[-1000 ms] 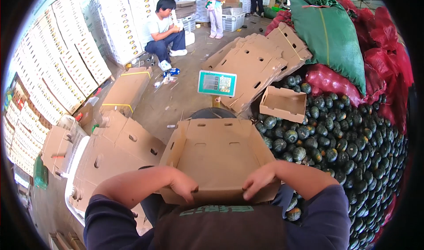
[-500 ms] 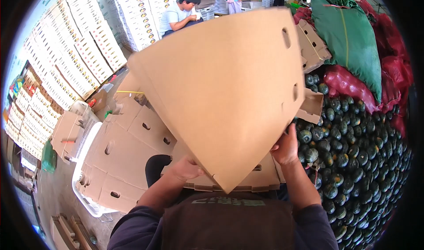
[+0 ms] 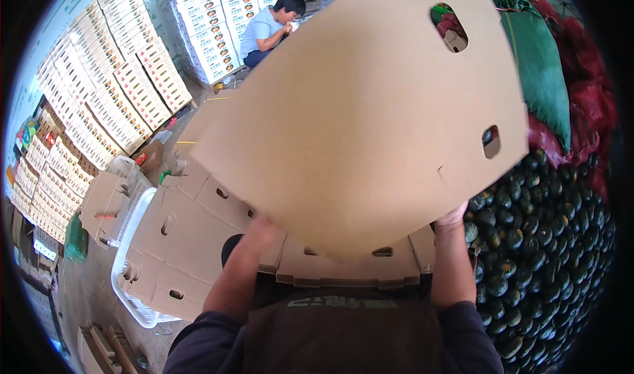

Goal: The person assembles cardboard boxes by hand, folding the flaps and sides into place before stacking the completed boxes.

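A large flat brown cardboard sheet (image 3: 356, 123) with oval slots is tilted up in front of me and fills the middle of the view. My right hand (image 3: 452, 217) grips its lower right edge, with most of the fingers hidden behind the board. At the lower left edge my left hand (image 3: 262, 232) is closed on the same sheet, a little smeared by motion, its fingertips out of sight. Under the sheet, a stack of flat cardboard blanks (image 3: 347, 268) lies across my lap.
More flattened cardboard (image 3: 178, 235) rests on a white plastic basket (image 3: 122, 288) to the left. Many dark green squashes (image 3: 541, 262) are piled on the right, below red mesh sacks (image 3: 584, 110) and a green sack (image 3: 541, 77). A person (image 3: 264, 34) sits near stacked printed boxes (image 3: 205, 31).
The cardboard sheet has swung up and to the right, with its face turned more toward me. My left hand has shifted up and left; my right hand has moved slightly right.
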{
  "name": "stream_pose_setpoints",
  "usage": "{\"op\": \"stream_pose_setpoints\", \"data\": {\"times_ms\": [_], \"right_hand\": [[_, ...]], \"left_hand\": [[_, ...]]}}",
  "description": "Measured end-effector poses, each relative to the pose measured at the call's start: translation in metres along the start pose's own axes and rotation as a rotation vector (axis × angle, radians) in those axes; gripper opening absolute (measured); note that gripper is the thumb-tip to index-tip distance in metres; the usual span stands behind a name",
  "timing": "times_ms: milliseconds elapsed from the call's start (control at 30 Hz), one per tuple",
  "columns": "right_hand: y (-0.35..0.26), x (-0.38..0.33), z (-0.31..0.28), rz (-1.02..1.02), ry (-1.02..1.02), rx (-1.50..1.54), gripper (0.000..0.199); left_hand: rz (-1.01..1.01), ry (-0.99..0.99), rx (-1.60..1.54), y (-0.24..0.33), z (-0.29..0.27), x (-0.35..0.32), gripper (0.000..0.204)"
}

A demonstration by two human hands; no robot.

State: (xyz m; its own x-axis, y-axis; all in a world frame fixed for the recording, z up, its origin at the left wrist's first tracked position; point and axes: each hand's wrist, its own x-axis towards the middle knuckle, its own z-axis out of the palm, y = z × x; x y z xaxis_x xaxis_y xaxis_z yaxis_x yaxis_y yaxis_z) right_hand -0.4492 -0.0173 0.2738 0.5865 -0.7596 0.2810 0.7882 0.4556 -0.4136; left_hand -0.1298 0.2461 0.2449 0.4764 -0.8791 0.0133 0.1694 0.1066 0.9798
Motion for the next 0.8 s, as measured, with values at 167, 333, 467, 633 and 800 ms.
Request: {"op": "stream_pose_setpoints", "data": {"times_ms": [167,333,467,633,800], "right_hand": [[-0.033,0.000,0.034,-0.161,-0.445,-0.385,0.044],[-0.028,-0.011,0.030,-0.163,-0.271,-0.848,0.051],[-0.064,0.003,-0.015,-0.037,-0.734,-0.639,0.042],[-0.048,-0.059,0.039,-0.069,-0.061,-1.181,0.021],[-0.024,-0.113,0.075,-0.076,-0.528,-2.100,0.019]], "left_hand": [[0.333,0.458,-0.157,0.056,-0.016,0.031,0.056],[0.422,-0.115,-0.244,0.075,-0.011,0.013,0.054],[0.452,-0.267,0.177,0.088,-0.014,-0.002,0.044],[0.353,-0.399,0.439,0.088,0.025,-0.017,0.034],[0.371,-0.517,1.515,0.089,0.028,-0.064,0.031]]}}
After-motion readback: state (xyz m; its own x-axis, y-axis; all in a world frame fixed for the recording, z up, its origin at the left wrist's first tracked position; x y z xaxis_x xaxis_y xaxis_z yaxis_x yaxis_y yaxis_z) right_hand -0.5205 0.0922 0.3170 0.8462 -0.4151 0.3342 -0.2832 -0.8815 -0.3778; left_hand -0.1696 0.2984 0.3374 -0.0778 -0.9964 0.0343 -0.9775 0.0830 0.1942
